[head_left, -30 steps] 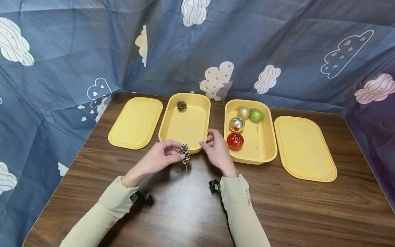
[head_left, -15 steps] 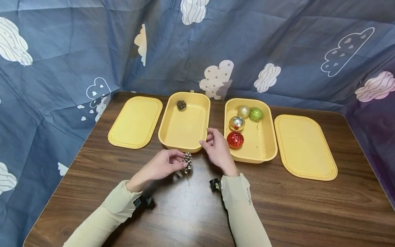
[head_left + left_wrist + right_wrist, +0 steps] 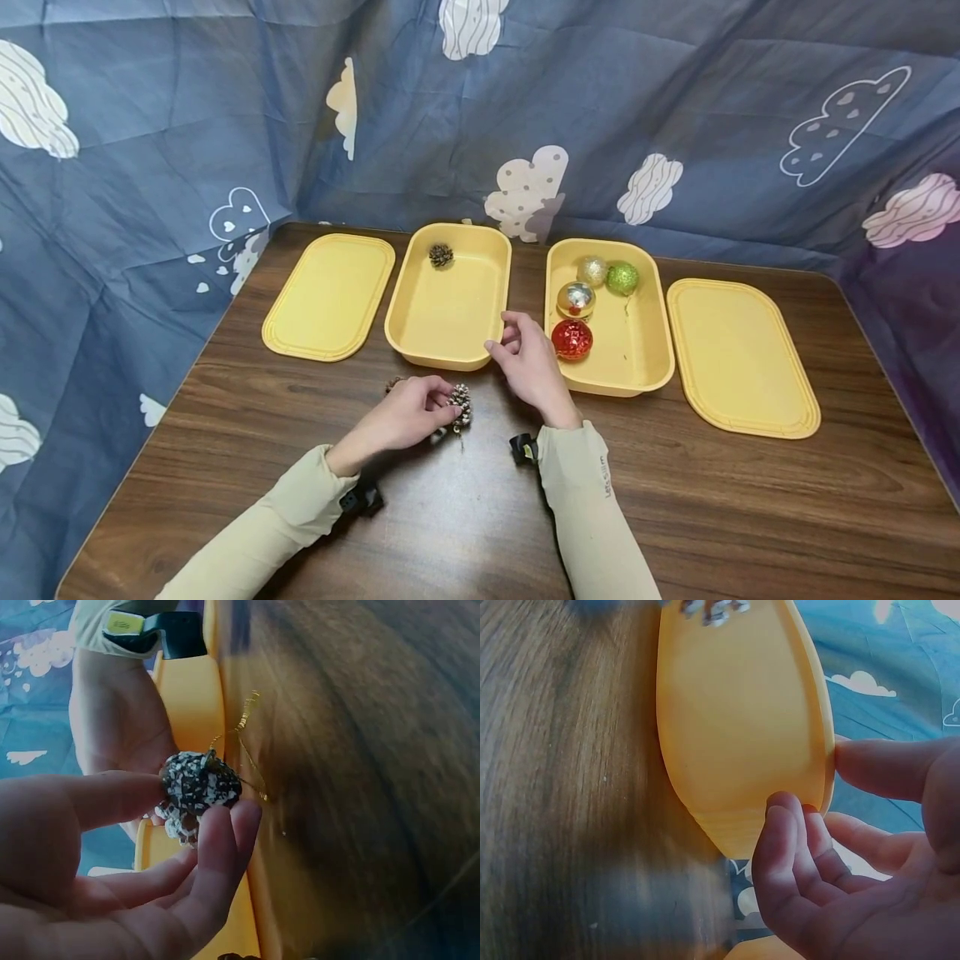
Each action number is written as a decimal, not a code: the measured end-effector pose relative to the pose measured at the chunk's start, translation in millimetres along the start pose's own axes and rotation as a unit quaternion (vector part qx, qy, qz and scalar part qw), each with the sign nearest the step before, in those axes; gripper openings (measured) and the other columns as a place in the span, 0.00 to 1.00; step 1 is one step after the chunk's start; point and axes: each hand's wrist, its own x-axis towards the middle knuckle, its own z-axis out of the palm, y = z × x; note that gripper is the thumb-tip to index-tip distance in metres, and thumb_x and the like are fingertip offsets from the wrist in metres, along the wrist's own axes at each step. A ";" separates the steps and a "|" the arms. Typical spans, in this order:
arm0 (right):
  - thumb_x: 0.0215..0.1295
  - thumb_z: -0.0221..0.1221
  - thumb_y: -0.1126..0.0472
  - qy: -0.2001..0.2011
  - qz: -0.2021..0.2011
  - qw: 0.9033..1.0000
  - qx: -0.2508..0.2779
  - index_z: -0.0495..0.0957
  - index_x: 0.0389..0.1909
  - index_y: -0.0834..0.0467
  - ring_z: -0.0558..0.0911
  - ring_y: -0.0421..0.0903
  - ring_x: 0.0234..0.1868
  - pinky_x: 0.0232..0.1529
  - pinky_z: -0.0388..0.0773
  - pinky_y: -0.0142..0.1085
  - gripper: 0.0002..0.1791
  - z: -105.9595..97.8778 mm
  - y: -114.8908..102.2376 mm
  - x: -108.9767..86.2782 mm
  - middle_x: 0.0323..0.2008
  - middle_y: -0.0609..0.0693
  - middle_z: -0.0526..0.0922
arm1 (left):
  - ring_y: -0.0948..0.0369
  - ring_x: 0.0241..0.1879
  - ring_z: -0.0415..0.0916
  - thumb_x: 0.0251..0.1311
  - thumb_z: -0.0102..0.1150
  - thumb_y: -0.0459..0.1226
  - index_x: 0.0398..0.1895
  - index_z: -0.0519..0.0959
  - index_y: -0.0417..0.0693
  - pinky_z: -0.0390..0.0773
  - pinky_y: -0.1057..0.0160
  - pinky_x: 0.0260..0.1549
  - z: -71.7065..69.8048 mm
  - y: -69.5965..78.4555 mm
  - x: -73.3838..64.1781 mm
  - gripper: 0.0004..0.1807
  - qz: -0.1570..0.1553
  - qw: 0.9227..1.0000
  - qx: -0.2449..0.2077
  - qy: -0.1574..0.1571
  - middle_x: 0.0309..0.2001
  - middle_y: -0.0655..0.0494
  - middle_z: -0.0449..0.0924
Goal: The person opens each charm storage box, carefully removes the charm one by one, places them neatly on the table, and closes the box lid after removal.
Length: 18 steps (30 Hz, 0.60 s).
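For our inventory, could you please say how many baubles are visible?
4, all in the right box: a red one nearest, a silver-gold one beyond it, then a pale gold one and a green one side by side. None seems hidden.

Operator: Which routes are free?

Technician: Overhead access to the left tray [image 3: 446,360] is open; its front half is bare. A pinecone [image 3: 441,256] occupies the rear left.

Operator: Obstructions?

Technician: The right hand [image 3: 532,368] stands at the front of the gap toward the right tray [image 3: 637,367]. The left hand [image 3: 405,412], holding a white-flecked pinecone [image 3: 462,406], obstructs the near side. Behind it, a brown object [image 3: 392,383], mostly hidden, may be another cone.
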 end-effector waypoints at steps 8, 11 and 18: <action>0.63 0.61 0.60 -0.001 -0.001 1.000 0.000 0.67 0.64 0.63 0.78 0.50 0.41 0.43 0.76 0.39 0.29 -0.2 -0.5 0.6 0.46 0.59 0.78 | 0.64 0.32 0.78 0.58 0.63 0.38 0.47 0.79 0.35 0.80 0.66 0.36 5.1 0.8 2.0 0.18 -0.008 0.998 0.054 0.023 0.34 0.53 0.83; 0.63 0.61 0.60 0.000 -0.001 1.000 -0.001 0.67 0.64 0.63 0.78 0.49 0.41 0.43 0.76 0.39 0.29 -0.1 -0.2 0.6 0.46 0.59 0.78 | 0.64 0.32 0.78 0.58 0.63 0.39 0.48 0.79 0.35 0.80 0.66 0.36 5.8 1.5 2.5 0.18 -0.007 0.997 0.066 0.028 0.34 0.53 0.83; 0.63 0.61 0.60 0.001 -0.005 1.000 -0.004 0.67 0.64 0.63 0.78 0.49 0.41 0.43 0.76 0.38 0.29 0.4 0.6 0.9 0.46 0.59 0.78 | 0.64 0.30 0.76 0.59 0.62 0.41 0.46 0.80 0.35 0.79 0.63 0.36 4.8 3.3 2.3 0.18 0.006 0.993 0.113 0.037 0.33 0.53 0.82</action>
